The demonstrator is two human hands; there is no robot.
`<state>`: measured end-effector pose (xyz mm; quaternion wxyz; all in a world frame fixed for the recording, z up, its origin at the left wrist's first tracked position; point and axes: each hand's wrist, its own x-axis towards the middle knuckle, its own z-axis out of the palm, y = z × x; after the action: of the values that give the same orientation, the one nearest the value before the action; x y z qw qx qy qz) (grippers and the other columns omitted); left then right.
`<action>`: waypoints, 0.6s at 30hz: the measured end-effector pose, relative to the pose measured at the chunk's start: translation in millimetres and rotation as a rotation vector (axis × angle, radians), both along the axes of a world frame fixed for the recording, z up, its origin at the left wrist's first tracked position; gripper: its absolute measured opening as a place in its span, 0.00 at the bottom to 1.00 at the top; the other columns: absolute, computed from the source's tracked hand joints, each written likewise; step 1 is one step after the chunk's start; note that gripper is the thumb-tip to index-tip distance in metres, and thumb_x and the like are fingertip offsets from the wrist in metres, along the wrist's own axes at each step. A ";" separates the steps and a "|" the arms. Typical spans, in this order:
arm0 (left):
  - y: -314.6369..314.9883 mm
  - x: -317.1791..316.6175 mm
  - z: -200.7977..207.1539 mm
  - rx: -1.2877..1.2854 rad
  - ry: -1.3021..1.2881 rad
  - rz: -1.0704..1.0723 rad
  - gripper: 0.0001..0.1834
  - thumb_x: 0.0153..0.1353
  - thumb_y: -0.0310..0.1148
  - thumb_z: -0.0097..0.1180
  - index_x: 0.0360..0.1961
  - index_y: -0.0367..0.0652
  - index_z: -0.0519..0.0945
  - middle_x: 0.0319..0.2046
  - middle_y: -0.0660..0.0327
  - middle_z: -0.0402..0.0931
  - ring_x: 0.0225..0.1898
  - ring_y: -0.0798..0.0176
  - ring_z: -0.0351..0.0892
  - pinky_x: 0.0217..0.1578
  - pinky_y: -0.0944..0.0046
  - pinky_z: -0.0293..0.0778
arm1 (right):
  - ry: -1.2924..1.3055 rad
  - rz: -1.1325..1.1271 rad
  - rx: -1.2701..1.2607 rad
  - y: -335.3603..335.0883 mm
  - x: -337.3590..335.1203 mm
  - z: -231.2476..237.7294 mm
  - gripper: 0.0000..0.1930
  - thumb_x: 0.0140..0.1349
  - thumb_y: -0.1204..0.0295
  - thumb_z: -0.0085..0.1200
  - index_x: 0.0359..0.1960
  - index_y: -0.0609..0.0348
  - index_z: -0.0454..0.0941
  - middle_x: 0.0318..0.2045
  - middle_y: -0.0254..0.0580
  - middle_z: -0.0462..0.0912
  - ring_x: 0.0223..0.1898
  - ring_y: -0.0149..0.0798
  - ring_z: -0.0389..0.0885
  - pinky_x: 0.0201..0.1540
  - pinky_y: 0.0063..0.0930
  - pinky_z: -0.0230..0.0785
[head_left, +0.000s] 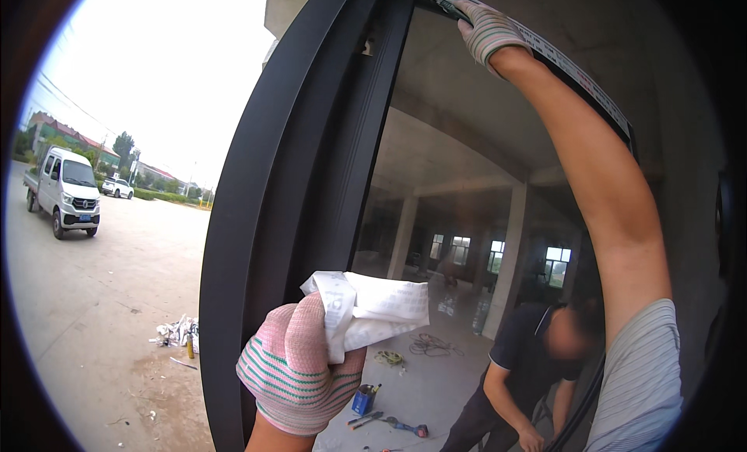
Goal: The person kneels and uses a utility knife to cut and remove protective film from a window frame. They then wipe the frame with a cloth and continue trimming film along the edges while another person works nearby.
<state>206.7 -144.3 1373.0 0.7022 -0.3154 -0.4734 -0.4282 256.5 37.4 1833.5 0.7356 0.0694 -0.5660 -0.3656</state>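
My left hand (303, 362), in a pink-and-white knit glove with green stripes, is closed around a crumpled wad of white printed film (385, 304). It is in front of a dark metal door frame (268, 218). High up, my right hand (492, 33), in a similar striped glove, reaches to the top edge of a large glass pane (459, 148). A printed white film strip (580, 78) runs along that edge. The right fingers are bent together at a small dark piece by the strip; what they grip is unclear.
Behind the glass, a person (537, 359) in a dark shirt bends down. Cables (434, 345), a blue container (363, 400) and a power tool (408, 427) show on the floor. Outside at left are a white truck (66, 189), a white car (117, 187) and a litter pile (177, 331).
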 end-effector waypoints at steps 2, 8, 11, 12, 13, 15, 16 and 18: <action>1.0 -2.0 -0.8 -0.006 -0.007 -0.010 0.32 0.43 0.28 0.71 0.52 0.40 0.72 0.34 0.54 0.79 0.33 0.53 0.80 0.34 0.59 0.78 | 0.072 -0.128 0.094 7.1 -4.3 3.4 0.21 0.69 0.65 0.50 0.63 0.49 0.72 0.59 0.47 0.76 0.60 0.50 0.74 0.64 0.38 0.67; 3.6 -3.5 -4.4 -0.008 -0.022 -0.025 0.31 0.44 0.28 0.71 0.52 0.41 0.73 0.34 0.53 0.78 0.32 0.53 0.81 0.33 0.60 0.78 | 0.096 -0.139 0.077 5.0 -4.2 -10.5 0.20 0.69 0.67 0.49 0.63 0.46 0.72 0.57 0.47 0.77 0.58 0.50 0.75 0.62 0.39 0.69; 2.4 -1.8 -4.3 -0.007 -0.022 -0.004 0.31 0.44 0.29 0.71 0.51 0.40 0.73 0.35 0.52 0.78 0.32 0.54 0.81 0.33 0.60 0.78 | 0.048 -0.159 0.053 -5.1 0.6 -23.6 0.19 0.69 0.68 0.49 0.61 0.46 0.73 0.55 0.46 0.77 0.55 0.51 0.77 0.59 0.39 0.71; 2.2 -2.3 -4.3 -0.004 -0.016 -0.010 0.31 0.44 0.29 0.71 0.51 0.40 0.73 0.35 0.52 0.78 0.32 0.53 0.81 0.33 0.60 0.78 | 0.058 -0.162 0.072 -5.1 1.4 -24.0 0.19 0.69 0.68 0.49 0.61 0.46 0.73 0.55 0.46 0.78 0.54 0.51 0.77 0.58 0.39 0.71; 2.1 -2.8 -4.4 -0.001 -0.009 -0.016 0.31 0.44 0.29 0.71 0.51 0.40 0.73 0.35 0.52 0.78 0.32 0.53 0.81 0.34 0.60 0.78 | 0.068 -0.165 0.091 -4.9 2.1 -24.4 0.19 0.69 0.68 0.50 0.61 0.46 0.74 0.54 0.46 0.78 0.53 0.51 0.78 0.58 0.39 0.72; 1.9 -3.8 -5.0 -0.006 -0.005 -0.014 0.30 0.44 0.29 0.71 0.51 0.40 0.73 0.35 0.52 0.78 0.33 0.53 0.81 0.34 0.60 0.78 | 0.073 -0.149 0.146 -0.3 1.8 -20.0 0.18 0.68 0.69 0.50 0.60 0.46 0.74 0.54 0.45 0.78 0.52 0.51 0.78 0.57 0.39 0.72; 2.3 -4.4 -5.2 -0.008 -0.003 -0.014 0.30 0.44 0.29 0.71 0.51 0.40 0.74 0.35 0.52 0.78 0.33 0.53 0.81 0.34 0.60 0.78 | 0.069 -0.130 0.183 3.5 0.6 -14.8 0.18 0.68 0.69 0.50 0.60 0.46 0.74 0.54 0.45 0.78 0.52 0.51 0.78 0.57 0.40 0.72; 2.1 -2.8 -5.3 -0.006 -0.014 -0.013 0.31 0.44 0.29 0.71 0.51 0.40 0.74 0.35 0.52 0.78 0.33 0.53 0.81 0.34 0.60 0.78 | 0.081 -0.134 0.204 5.9 -1.2 -12.7 0.18 0.68 0.70 0.50 0.59 0.46 0.74 0.54 0.45 0.78 0.52 0.51 0.78 0.56 0.40 0.72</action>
<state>203.9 -142.2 1367.7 0.6951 -0.3176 -0.4774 -0.4336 255.3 43.3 1820.8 0.7209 0.0911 -0.4991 -0.4722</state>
